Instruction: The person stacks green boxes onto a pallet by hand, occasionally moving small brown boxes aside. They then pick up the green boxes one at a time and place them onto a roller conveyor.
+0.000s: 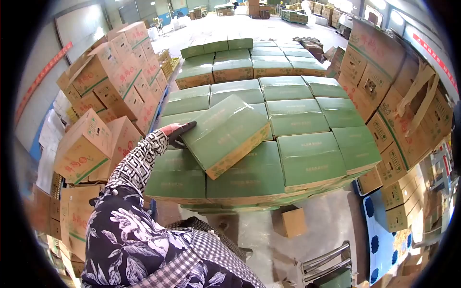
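A green-topped carton (226, 132) rests askew on top of a stack of similar green cartons (311, 161), turned at an angle to the rows below. My left hand (180, 134), in a dark glove with some bare skin showing, grips this carton at its left end. The thumb lies along the upper edge, while the other fingers are lower and partly hidden by the carton. My right hand does not appear in the view.
Brown cartons (89, 144) are piled on the left, and more brown cartons (379, 72) rise on the right. A small brown box (294, 222) sits on the floor before the stack. Nearby are a metal-framed stool or cart (326, 264) and a blue pallet (379, 235).
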Tool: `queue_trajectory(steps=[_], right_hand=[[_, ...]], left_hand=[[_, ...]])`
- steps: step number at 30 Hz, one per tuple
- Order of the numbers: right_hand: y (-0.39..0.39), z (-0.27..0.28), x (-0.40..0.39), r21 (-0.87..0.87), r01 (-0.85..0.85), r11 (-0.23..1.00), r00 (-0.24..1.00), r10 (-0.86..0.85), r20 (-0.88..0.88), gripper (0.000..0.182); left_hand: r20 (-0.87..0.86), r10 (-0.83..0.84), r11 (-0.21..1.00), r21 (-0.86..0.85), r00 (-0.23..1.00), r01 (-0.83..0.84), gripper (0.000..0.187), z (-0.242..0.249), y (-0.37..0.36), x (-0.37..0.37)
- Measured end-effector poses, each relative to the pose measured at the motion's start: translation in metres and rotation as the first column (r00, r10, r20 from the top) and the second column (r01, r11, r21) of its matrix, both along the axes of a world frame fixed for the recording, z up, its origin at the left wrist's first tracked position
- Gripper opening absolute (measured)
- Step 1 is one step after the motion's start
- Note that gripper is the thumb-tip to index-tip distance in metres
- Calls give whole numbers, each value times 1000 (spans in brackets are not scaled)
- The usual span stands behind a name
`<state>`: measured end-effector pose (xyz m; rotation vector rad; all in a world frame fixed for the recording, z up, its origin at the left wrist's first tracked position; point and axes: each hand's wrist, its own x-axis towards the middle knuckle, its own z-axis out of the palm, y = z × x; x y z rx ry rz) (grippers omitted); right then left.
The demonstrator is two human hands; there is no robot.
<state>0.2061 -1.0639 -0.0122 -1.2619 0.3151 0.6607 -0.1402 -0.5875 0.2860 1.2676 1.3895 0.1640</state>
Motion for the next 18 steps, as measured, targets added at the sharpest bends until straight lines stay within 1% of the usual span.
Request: queue_trajectory(steps=[1, 2, 4, 7, 8, 9, 10, 13, 14, 15, 17, 18], right_hand=[[-1, -2, 2, 3, -3, 1000, 1000, 3, -3, 43], [0, 0, 2, 8, -9, 1000, 1000, 9, -6, 43], [-3, 4, 4, 17, -20, 1000, 1000, 20, 0, 43], [-15, 16, 5, 23, -33, 999, 999, 32, 14, 42], [-19, 23, 5, 26, -32, 999, 999, 31, 20, 42], [-21, 30, 6, 30, -35, 999, 999, 34, 32, 42], [-24, 40, 6, 23, -27, 999, 999, 26, 47, 42], [-33, 77, 5, 34, -27, 999, 995, 24, 101, 42], [-36, 93, 3, 35, -21, 999, 992, 17, 121, 42], [-35, 112, 1, 43, -23, 999, 990, 17, 142, 42], [-34, 149, -7, 58, -44, 997, 983, 33, 179, 42], [-28, 166, -13, 72, -60, 996, 980, 45, 195, 42]], left_hand=[[-9, 34, 999, 24, 999, -34, 69, 5, -5, -2], [-11, 94, 994, -56, 996, -94, 68, 1, -4, -4], [44, -157, 984, 95, 987, 153, 68, -10, 6, -25], [72, -79, 996, -33, 994, 81, 67, -4, 5, -19], [95, 45, 987, -156, 995, -30, 67, -9, 9, -19], [102, 169, 951, -279, 980, -135, 67, -11, 12, -18], [82, 170, 945, -297, 982, -139, 67, -11, 13, -14], [236, 74, 997, -23, 969, -71, 67, -8, -18, 8], [193, 18, 1000, -1, 981, -18, 67, -6, -14, 12], [104, -53, 995, 85, 993, 44, 64, -12, -9, 13], [117, -130, 990, 78, 985, 121, 61, -20, 0, 7], [204, -132, 987, 122, 970, 109, 59, -22, -1, 9]])
